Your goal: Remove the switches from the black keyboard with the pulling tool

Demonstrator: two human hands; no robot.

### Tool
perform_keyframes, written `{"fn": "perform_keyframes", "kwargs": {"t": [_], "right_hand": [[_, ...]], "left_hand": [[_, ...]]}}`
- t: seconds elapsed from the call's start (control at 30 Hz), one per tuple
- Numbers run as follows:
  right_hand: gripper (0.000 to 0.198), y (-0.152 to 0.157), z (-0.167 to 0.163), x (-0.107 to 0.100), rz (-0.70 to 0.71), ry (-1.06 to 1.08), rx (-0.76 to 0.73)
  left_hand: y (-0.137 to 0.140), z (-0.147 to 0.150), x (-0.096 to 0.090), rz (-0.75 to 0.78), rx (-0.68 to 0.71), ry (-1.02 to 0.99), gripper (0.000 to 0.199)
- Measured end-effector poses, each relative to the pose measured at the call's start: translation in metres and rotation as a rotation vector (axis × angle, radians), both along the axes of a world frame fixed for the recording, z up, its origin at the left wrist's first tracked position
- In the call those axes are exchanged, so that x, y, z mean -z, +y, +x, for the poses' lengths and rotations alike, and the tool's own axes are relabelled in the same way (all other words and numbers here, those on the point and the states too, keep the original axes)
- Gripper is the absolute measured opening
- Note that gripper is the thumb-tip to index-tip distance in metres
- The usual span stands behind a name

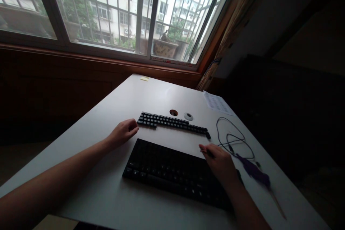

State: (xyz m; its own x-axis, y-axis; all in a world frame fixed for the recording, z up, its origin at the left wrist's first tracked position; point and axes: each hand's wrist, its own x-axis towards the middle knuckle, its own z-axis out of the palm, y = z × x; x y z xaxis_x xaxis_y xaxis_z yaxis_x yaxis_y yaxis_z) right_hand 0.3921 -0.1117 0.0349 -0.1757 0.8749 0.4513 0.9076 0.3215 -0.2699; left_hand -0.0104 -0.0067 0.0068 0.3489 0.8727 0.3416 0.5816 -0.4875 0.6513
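A black keyboard (172,172) lies tilted across the front of the white table, with many of its upper keycaps off. Behind it, loose black keycaps (167,120) are lined up in rows, with a separate keycap (208,135) at their right end. My left hand (124,130) rests on the table by the left end of these rows, fingers curled in and no object visible in them. Above the keyboard's right part, my right hand (217,158) has its fingers pinched together; a small dark piece shows between them, too unclear to name.
Right of the keyboard lie a coiled black cable (234,138) and a purple brush-like thing (254,170) with a thin wooden handle. Printed paper (217,102) lies at the table's far right, a yellow note (145,78) at the back edge. Two round cable holes (174,112) pierce the tabletop.
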Motion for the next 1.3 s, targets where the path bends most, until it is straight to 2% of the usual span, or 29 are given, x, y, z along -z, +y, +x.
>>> {"fn": "perform_keyframes", "kwargs": {"t": [0.13,0.27,0.37,0.47,0.73,0.83,0.93,1.0,1.07,1.13,1.23,1.3], "right_hand": [[0.028,-0.023,0.048,0.012,0.034,0.053,0.109],[0.030,-0.037,0.073,0.020,0.075,0.116,0.199],[0.036,-0.041,0.074,0.018,0.115,0.170,0.271],[0.043,-0.042,0.069,0.014,0.086,0.211,0.312],[0.041,-0.044,0.075,0.025,0.005,0.273,0.305],[0.036,-0.044,0.073,0.022,0.074,0.300,0.253],[0.034,-0.044,0.061,0.010,0.227,0.305,0.161],[0.033,-0.045,0.045,0.001,0.257,0.326,0.145],[0.035,-0.047,0.021,-0.005,0.177,0.414,0.114],[0.032,-0.047,-0.010,-0.010,0.018,0.503,0.089],[0.026,-0.043,-0.058,-0.013,-0.164,0.542,-0.037],[0.026,-0.035,-0.084,-0.014,-0.171,0.502,-0.172]], "left_hand": [[-0.006,0.005,-0.001,0.051,0.110,0.005,0.012],[-0.009,0.009,0.002,0.110,0.135,0.058,0.013],[-0.010,0.011,0.004,0.162,0.118,0.114,0.015],[-0.013,0.013,0.004,0.212,0.122,0.180,0.019],[-0.019,0.018,0.002,0.305,0.143,0.313,0.025],[-0.018,0.017,0.005,0.352,0.170,0.320,0.024],[-0.018,0.017,0.006,0.383,0.183,0.317,0.023],[-0.019,0.017,0.006,0.385,0.183,0.321,0.022],[-0.020,0.018,0.005,0.384,0.188,0.321,0.022],[-0.021,0.018,0.003,0.393,0.193,0.297,0.021],[-0.022,0.017,0.001,0.415,0.200,0.238,0.016],[-0.023,0.016,0.000,0.422,0.217,0.213,0.012]]}}
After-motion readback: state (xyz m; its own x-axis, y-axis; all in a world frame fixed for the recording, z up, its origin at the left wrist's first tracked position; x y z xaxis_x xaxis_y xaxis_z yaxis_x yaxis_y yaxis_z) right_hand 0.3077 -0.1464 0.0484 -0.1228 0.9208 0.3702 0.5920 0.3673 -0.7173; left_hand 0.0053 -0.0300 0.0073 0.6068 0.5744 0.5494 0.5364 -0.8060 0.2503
